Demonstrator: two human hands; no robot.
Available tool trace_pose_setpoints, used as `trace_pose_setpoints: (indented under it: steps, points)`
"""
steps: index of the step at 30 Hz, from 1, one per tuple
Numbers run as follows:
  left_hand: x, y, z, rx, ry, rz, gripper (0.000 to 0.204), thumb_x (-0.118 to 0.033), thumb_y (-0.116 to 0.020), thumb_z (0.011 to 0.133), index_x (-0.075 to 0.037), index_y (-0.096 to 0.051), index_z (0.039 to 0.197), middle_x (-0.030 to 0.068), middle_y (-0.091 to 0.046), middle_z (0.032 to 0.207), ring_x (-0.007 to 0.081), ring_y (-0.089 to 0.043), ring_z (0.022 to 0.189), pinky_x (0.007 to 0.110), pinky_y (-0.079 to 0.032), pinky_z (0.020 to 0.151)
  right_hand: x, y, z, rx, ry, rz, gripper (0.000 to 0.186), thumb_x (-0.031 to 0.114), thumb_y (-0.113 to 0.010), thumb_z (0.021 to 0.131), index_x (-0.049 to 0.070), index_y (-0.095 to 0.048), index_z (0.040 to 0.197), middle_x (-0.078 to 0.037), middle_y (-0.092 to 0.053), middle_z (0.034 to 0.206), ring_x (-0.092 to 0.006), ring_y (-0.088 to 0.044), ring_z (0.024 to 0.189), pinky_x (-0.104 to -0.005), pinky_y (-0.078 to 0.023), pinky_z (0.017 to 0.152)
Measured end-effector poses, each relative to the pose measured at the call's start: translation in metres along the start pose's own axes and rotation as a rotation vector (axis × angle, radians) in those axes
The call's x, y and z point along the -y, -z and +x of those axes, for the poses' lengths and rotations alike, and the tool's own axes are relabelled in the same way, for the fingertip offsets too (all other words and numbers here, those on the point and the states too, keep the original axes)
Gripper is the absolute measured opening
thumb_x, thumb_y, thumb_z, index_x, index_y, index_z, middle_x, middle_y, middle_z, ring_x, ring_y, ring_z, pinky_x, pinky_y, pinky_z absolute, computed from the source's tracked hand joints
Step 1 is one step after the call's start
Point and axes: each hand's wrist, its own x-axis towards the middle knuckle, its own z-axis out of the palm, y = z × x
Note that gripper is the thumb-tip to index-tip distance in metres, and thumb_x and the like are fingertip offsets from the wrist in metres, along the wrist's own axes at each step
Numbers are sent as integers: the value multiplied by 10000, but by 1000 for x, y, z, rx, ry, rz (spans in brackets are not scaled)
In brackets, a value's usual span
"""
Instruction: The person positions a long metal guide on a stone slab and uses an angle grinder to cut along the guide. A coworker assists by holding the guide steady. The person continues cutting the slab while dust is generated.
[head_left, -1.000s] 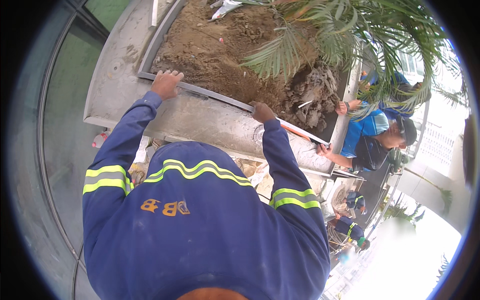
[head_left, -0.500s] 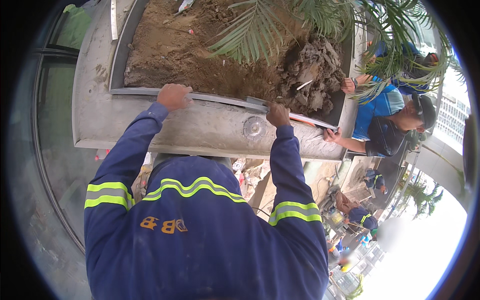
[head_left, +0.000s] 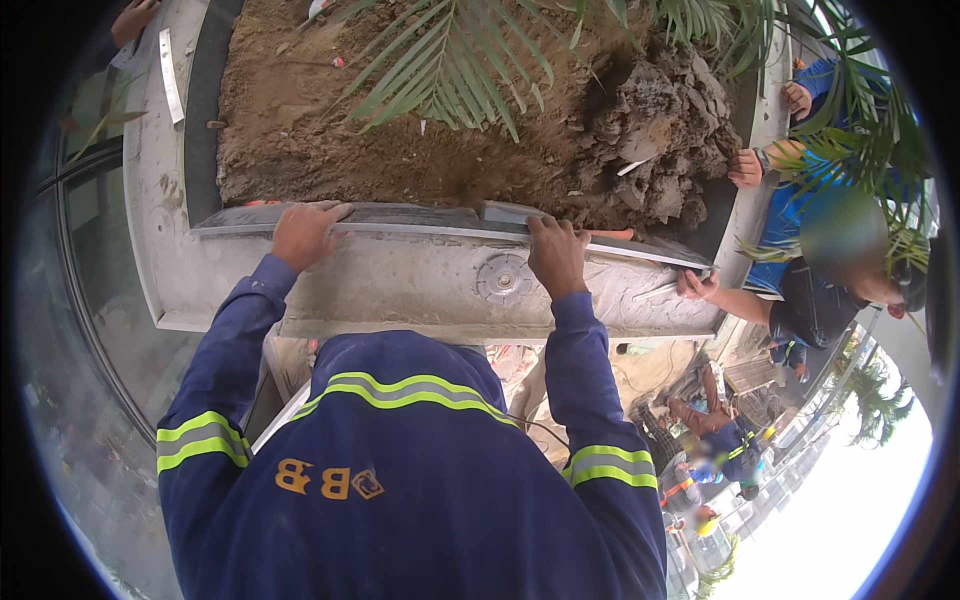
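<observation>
A long, thin grey slab with a pale edge lies along the near inner side of a soil-filled planter, its dark face tilted upward. My left hand is closed over its left part, fingers on the soil side. Further right, my right hand grips the same slab, beside a short grey block against its soil side. A co-worker's hand touches the slab's right end. Just beyond the slab, partly hidden by it, is an orange piece. Below it on the ledge sits a round metal disc.
Palm fronds hang over the soil; clumped earth lies at right. A white strip rests on the left ledge. Another hand is on the right rim, and one shows at top left. Glass panels stand at left.
The slab has tilted, showing more of its dark face, and its left end sits lower at the corner. My hands stay on it. Another person's hand has appeared at top left.
</observation>
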Motion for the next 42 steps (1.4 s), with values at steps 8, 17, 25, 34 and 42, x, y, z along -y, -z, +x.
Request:
trace_pose_setpoints:
  steps: [8,17,25,34,42]
  points:
    - [0,-2,-8,30,10,56,545,-274,-771,835,-200,-655,1363,85,-649,1393,313,-624,1234,456,-500,1005,-24,30,-3,173,55,269,514,105,-770,803,133,-651,1303,-92,-679,1263,-302,-602,1243,-577,-411,1042]
    - [-6,7,-3,85,-8,47,638,-95,-721,767,-165,-623,1393,109,-612,1440,310,-571,1336,464,-464,1101,-43,20,2,301,-54,143,442,67,-704,815,120,-656,1251,-102,-677,1205,-294,-618,1192,-548,-406,1038]
    - [-6,8,2,89,-33,72,684,14,-649,719,-129,-629,1388,129,-601,1453,315,-559,1353,466,-451,1125,-2,53,-38,-101,-87,309,436,51,-707,820,68,-630,1249,-82,-639,1189,-291,-587,1196,-569,-351,1103]
    - [-1,4,2,63,-58,67,707,62,-592,704,-121,-640,1385,125,-614,1436,308,-564,1348,461,-446,1122,20,6,-95,-128,-225,568,348,5,-705,776,37,-676,1121,-99,-666,975,-304,-635,943,-477,-473,916]
    - [1,3,1,50,-83,86,713,44,-646,686,-129,-645,1378,124,-619,1430,317,-576,1337,470,-460,1106,20,-23,-100,-48,-302,594,272,9,-682,815,24,-691,1086,-121,-678,930,-322,-638,909,-455,-478,875]
